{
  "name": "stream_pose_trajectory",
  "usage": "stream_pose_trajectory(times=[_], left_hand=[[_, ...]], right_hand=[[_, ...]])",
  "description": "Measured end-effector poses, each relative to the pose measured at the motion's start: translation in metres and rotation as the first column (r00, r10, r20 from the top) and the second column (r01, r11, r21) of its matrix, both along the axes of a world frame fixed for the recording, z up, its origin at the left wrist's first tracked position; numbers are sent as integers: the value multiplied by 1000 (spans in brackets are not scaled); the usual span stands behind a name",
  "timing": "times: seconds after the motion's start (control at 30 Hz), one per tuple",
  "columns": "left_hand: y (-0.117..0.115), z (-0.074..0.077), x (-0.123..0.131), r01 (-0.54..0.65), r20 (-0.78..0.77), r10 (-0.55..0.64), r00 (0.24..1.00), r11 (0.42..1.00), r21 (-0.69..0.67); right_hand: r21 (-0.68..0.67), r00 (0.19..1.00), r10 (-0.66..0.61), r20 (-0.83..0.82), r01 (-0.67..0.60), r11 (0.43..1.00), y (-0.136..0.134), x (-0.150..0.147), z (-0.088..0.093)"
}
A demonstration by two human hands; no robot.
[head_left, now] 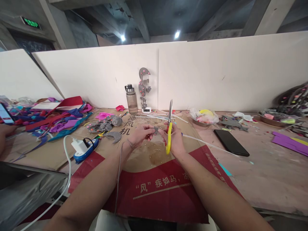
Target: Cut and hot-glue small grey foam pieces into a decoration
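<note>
My left hand [141,134] pinches a small grey felt piece [156,130] over the cardboard. Opposite it, my right hand [176,138] has thumb and finger at the piece's right edge. The same hand also holds scissors [169,137] with yellow handles, blades pointing up and away from the felt. A thin grey yarn [119,170] runs over my left wrist and hangs toward the front edge. To the left lie a grey felt crescent [115,136], a ball of grey yarn [117,121] and a heap of grey felt pieces [97,125].
A red-and-brown cardboard sheet [158,192] covers the table before me. Around it are a power strip [86,153], a bottle [131,100], a phone [231,142] and a bowl [204,122]. A felt hanging [144,86] stands against the white partition [216,70]. Another person's arm [4,131] shows at left.
</note>
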State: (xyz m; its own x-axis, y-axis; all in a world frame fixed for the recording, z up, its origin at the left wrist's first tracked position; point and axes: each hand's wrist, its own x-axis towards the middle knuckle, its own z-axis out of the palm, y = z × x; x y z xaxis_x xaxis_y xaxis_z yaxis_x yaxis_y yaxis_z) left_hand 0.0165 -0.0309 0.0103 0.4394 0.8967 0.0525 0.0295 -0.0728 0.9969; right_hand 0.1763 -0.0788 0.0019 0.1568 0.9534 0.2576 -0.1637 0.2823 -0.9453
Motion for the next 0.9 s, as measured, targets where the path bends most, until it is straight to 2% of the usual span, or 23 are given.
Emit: stream_pose_trajectory(times=[0.1,0.17,0.2,0.27,0.33,0.4,0.47,0.6,0.77,0.9], left_hand=[[8,-6,-8,61,-276,-57,959,998,6],[11,-12,-11,115,-450,-93,888,993,22],[12,-14,-12,142,-523,-93,847,988,54],[13,-17,-12,161,-612,-14,791,969,185],[14,-16,-10,126,-571,107,814,927,354],[13,-11,-8,39,-423,171,890,895,445],[11,-6,-6,-24,-271,139,952,920,390],[3,1,-2,24,-104,1,995,970,241],[-4,5,-1,49,-91,-28,995,971,233],[-4,6,0,64,-136,-30,990,965,255]], right_hand=[[0,1000,7,-24,-7,1000,4,3,-3],[20,999,25,-43,-25,1000,5,3,-4],[29,998,30,-46,-29,999,6,3,-4],[32,998,35,-51,-34,999,6,2,-5],[22,998,35,-55,-34,999,6,2,-5],[14,998,41,-56,-40,999,5,1,-4],[4,997,59,-44,-59,998,3,1,-2],[-24,995,100,-29,-101,995,1,1,1],[-40,995,92,-42,-93,995,2,0,-1],[-21,998,57,9,-57,998,4,0,-3]])
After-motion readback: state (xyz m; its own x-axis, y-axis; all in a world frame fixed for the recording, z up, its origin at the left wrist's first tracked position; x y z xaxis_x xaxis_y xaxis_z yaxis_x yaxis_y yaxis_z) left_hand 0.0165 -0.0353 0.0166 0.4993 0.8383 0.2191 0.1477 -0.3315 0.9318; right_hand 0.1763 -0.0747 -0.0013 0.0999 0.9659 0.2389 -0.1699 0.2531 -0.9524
